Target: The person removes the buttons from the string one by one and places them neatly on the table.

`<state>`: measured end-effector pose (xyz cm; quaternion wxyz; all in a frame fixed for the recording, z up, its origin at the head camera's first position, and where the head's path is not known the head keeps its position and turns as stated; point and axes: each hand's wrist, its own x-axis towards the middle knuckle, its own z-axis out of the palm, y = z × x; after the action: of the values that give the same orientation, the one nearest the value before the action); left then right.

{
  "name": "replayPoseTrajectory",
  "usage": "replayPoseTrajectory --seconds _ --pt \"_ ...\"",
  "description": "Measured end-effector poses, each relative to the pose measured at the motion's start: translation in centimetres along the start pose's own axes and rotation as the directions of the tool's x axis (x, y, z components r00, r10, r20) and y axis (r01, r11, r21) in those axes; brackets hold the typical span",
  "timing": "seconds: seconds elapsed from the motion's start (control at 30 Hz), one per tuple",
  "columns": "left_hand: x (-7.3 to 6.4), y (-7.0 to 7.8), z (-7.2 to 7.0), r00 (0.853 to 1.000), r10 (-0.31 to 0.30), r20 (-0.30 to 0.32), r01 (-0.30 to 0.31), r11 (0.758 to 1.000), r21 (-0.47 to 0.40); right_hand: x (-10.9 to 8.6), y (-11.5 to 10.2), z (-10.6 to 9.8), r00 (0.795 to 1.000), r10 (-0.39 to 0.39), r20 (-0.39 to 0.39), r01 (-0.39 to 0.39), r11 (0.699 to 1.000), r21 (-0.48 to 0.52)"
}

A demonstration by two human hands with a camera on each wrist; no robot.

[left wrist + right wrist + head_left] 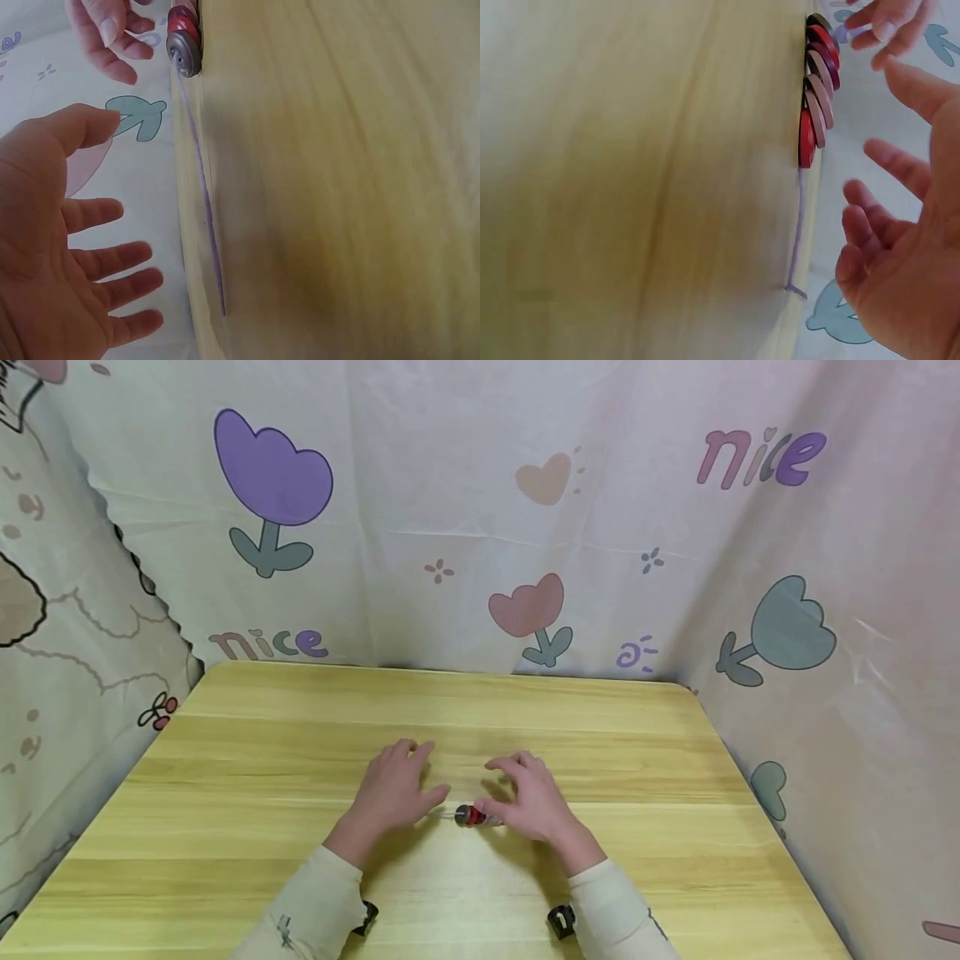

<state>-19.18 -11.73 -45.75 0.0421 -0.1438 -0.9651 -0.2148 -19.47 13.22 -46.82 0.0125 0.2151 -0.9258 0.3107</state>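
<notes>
A row of several round buttons, grey, red, dark red and pink, lies on the table between the hands, strung on a thin purple string. The right wrist view shows the buttons leaning on one another like a slanted stack. At one end the string finishes in a small bend or knot. My left hand hovers left of the row, fingers spread and holding nothing. Close over the right part of the row is my right hand, with loosely bent fingers and nothing gripped.
The wooden table fills the lower view. Behind it and at both sides hang pale cloths printed with flowers and words. Black straps show at the wrists below the light sleeves.
</notes>
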Motion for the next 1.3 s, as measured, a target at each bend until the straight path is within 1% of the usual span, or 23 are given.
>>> replayPoseTrajectory --seconds 0.1,0.17,0.3,0.47,0.63,0.8,0.9,1.03,1.2,1.3 --pt "-0.1 0.0 0.2 1.000 0.006 0.019 -0.005 1.000 -0.007 0.0 0.2 0.2 0.998 -0.033 0.062 0.029 0.998 0.058" --pt "-0.1 0.0 0.2 0.999 0.014 0.032 -0.014 1.000 -0.021 0.1 0.3 0.3 0.994 -0.053 0.096 0.046 0.996 0.074" --pt "-0.2 0.1 0.2 0.997 0.027 0.067 -0.023 0.998 -0.061 0.1 0.3 0.6 0.985 -0.078 0.153 0.066 0.995 0.080" --pt "-0.3 0.4 0.5 0.993 0.050 0.105 -0.039 0.994 -0.106 0.0 0.3 1.1 0.978 -0.076 0.194 0.062 0.995 0.080" --pt "-0.4 0.5 0.9 0.986 0.093 0.140 -0.070 0.984 -0.165 0.0 0.3 1.3 0.979 -0.086 0.187 0.075 0.995 0.063" --pt "-0.1 0.7 1.1 0.972 0.151 0.179 -0.110 0.969 -0.220 0.3 0.4 1.3 0.981 -0.091 0.170 0.083 0.995 0.052" --pt "0.1 0.8 1.2 0.964 0.187 0.189 -0.139 0.961 -0.240 0.4 0.4 1.3 0.982 -0.091 0.165 0.081 0.994 0.068" --pt "0.2 0.8 1.7 0.957 0.225 0.184 -0.175 0.952 -0.252 0.4 0.4 1.5 0.983 -0.087 0.159 0.071 0.992 0.104" --pt "0.1 1.0 2.2 0.954 0.229 0.195 -0.174 0.949 -0.263 0.3 0.5 1.7 0.981 -0.091 0.173 0.064 0.986 0.155" --pt "0.2 1.0 2.3 0.954 0.217 0.206 -0.160 0.952 -0.263 0.4 0.4 1.7 0.982 -0.087 0.165 0.061 0.986 0.154"
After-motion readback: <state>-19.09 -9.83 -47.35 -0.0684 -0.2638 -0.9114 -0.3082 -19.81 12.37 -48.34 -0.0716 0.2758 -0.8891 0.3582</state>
